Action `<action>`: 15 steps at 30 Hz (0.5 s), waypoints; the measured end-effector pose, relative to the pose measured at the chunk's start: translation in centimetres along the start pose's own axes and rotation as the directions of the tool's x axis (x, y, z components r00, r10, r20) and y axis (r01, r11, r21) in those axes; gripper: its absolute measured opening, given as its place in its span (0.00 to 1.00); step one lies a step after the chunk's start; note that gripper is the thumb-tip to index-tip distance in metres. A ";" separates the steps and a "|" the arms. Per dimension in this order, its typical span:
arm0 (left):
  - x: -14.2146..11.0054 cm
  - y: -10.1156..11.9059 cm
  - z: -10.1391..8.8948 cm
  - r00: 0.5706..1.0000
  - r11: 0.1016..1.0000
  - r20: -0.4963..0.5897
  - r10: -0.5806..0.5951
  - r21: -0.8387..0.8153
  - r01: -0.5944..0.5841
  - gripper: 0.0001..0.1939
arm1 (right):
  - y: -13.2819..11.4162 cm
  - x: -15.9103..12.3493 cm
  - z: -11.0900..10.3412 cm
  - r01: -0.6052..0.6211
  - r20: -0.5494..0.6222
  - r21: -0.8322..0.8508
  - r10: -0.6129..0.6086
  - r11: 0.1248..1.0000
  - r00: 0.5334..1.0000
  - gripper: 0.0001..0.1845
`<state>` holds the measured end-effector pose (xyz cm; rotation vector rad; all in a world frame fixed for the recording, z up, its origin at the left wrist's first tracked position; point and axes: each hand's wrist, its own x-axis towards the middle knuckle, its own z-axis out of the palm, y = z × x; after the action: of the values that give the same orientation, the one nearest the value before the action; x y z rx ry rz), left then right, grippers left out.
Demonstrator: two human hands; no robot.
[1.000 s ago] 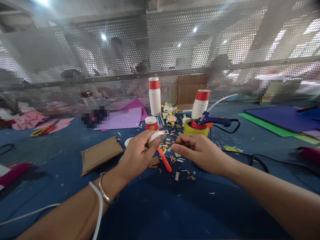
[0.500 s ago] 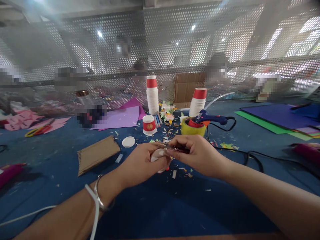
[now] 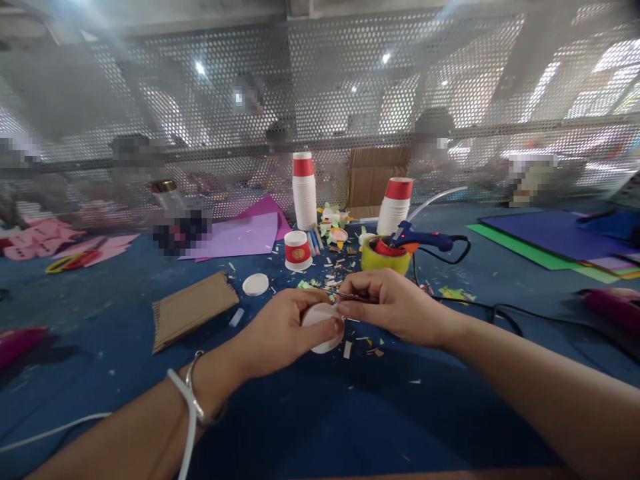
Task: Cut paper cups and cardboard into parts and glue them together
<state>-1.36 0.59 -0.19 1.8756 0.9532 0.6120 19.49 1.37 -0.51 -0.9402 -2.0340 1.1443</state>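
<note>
Thumb on top, my left hand [image 3: 280, 331] grips a white round cup bottom [image 3: 320, 340] and tilts its flat face toward me. Close on its right, my right hand [image 3: 390, 303] is closed around a thin dark-red tool [image 3: 357, 297], mostly hidden by the fingers. The tool's tip meets the upper edge of the cup bottom; its exact kind is hard to make out. Another white disc [image 3: 255, 285] lies on the table left of my hands. Behind them stands a red-and-white paper cup [image 3: 298, 252].
Paper scraps litter the middle. Two paper cup stacks [image 3: 305, 203] [image 3: 394, 212] stand behind. A blue glue gun [image 3: 425, 239] rests on a yellow tape roll [image 3: 384, 261], its cord running right. Corrugated cardboard [image 3: 196, 310] lies left; coloured sheets [image 3: 550, 237] lie right.
My right hand has brought the dark-red tool to the white cup bottom. My left hand has lowered and turned the cup bottom face toward me. The orange-red pen is now hidden.
</note>
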 end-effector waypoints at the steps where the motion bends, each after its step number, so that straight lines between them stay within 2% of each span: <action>1: 0.1 -0.1 0.0 0.999 1.000 -0.029 -0.014 -0.024 0.014 0.11 | 0.1 0.1 -0.1 -0.009 -0.003 -0.001 0.009 1.000 1.000 0.17; 3: 0.2 -0.2 -0.1 0.998 0.995 -0.062 -0.030 -0.097 0.024 0.12 | 0.4 0.1 -0.1 -0.025 -0.006 0.001 0.025 1.000 1.000 0.18; 6: 0.3 -0.2 -0.2 0.999 0.979 -0.043 -0.030 -0.201 0.020 0.14 | 0.6 0.1 -0.2 -0.024 0.011 0.033 0.024 0.999 1.000 0.18; 11: 0.1 0.0 -0.3 1.000 0.947 -0.005 -0.013 -0.321 0.011 0.12 | 0.1 -0.1 -0.5 0.073 0.081 0.163 -0.087 0.984 0.993 0.19; 15: 0.1 0.2 0.0 0.998 0.929 -0.055 -0.023 -0.371 0.001 0.12 | -0.4 -0.1 -0.7 0.125 0.009 0.149 -0.128 0.981 0.992 0.20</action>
<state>-1.23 0.63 0.02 1.5198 0.8188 0.7855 19.98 1.47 0.12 -0.7195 -1.9632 1.2194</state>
